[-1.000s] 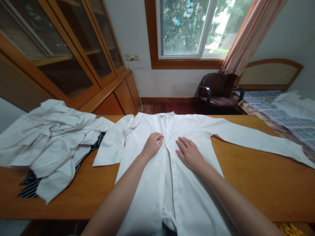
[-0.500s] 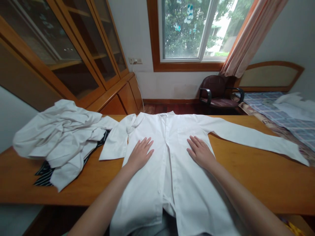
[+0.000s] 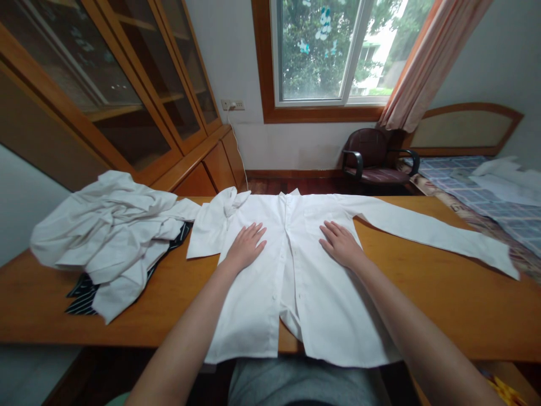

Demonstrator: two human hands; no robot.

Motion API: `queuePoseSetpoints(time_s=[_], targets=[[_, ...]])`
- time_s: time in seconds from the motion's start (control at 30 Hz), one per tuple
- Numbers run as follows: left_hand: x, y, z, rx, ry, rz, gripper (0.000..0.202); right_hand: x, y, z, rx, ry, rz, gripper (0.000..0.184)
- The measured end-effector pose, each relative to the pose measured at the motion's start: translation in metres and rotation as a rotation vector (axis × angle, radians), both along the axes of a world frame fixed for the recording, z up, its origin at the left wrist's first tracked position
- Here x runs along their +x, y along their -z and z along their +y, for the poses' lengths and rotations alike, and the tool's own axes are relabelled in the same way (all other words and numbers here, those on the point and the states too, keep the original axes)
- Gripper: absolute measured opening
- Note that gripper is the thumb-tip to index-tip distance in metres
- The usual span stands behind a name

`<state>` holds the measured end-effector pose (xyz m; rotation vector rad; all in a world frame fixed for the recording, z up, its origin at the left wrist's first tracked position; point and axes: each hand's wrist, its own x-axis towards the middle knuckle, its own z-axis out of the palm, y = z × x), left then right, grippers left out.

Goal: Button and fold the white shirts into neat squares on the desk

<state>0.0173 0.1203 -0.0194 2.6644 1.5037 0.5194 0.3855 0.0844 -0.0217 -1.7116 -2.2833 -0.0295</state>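
Observation:
A white button-up shirt (image 3: 296, 287) lies front-up on the wooden table (image 3: 422, 304), collar toward the window. My left hand (image 3: 245, 246) rests flat on its left chest panel, fingers stretched out. My right hand (image 3: 340, 243) lies flat on the right chest panel near the pocket, fingers spread. The shirt's right sleeve (image 3: 435, 234) stretches out across the table to the right. Its left sleeve (image 3: 209, 225) is bunched and folded near the shoulder. The hem hangs just over the table's near edge.
A heap of white garments (image 3: 107, 234) over a dark striped cloth (image 3: 84, 290) sits at the table's left. Glass-door wooden cabinets (image 3: 105, 84) stand on the left. Beyond the table are a dark armchair (image 3: 374, 155), a window and a bed (image 3: 486, 186).
My left hand went from a pinch at the placket to lying flat. Both hands spread apart and slid up the chest, and the shirt now lies further onto the table.

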Motion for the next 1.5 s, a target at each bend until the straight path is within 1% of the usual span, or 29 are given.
queuePoseSetpoints(time_s=[0.23, 0.4, 0.53, 0.67, 0.73, 0.8, 0.9, 0.93, 1.0, 1.07, 1.17, 1.3, 1.5], targets=[[0.001, -0.003, 0.007, -0.004, 0.005, 0.02, 0.047, 0.003, -0.002, 0.01, 0.008, -0.018, 0.007, 0.051], [0.002, -0.006, 0.008, -0.024, 0.009, 0.055, 0.047, 0.003, -0.004, 0.01, 0.038, -0.025, 0.013, 0.048], [0.0, -0.007, 0.001, -0.017, 0.022, 0.035, 0.045, 0.004, -0.005, 0.005, 0.076, -0.043, 0.053, 0.043], [-0.006, -0.01, -0.012, -0.021, 0.067, -0.021, 0.041, 0.005, -0.005, 0.001, 0.097, -0.056, 0.062, 0.041], [-0.008, -0.014, -0.02, -0.025, 0.109, -0.073, 0.036, 0.004, -0.005, 0.0, 0.099, -0.054, 0.067, 0.041], [-0.005, -0.022, -0.032, -0.04, 0.185, -0.132, 0.031, 0.004, -0.004, 0.001, 0.1, -0.051, 0.078, 0.04], [0.009, -0.035, -0.054, -0.101, 0.349, -0.208, 0.028, 0.004, -0.003, 0.001, 0.109, -0.049, 0.088, 0.04], [0.015, -0.04, -0.061, -0.118, 0.385, -0.231, 0.027, 0.004, -0.003, 0.002, 0.112, -0.047, 0.088, 0.039], [0.026, -0.046, -0.073, -0.155, 0.455, -0.215, 0.025, 0.004, -0.003, 0.002, 0.114, -0.043, 0.086, 0.039], [0.035, -0.048, -0.079, -0.164, 0.491, -0.162, 0.024, 0.004, -0.004, 0.002, 0.111, -0.039, 0.085, 0.039], [0.04, -0.044, -0.078, -0.131, 0.484, -0.119, 0.029, 0.004, -0.003, 0.002, 0.107, -0.036, 0.093, 0.039], [0.038, -0.036, -0.069, -0.098, 0.471, -0.11, 0.036, 0.005, -0.002, 0.004, 0.111, -0.036, 0.107, 0.039], [0.039, -0.035, -0.058, -0.081, 0.482, -0.12, 0.037, 0.007, -0.001, 0.013, 0.11, -0.028, 0.099, 0.039]])
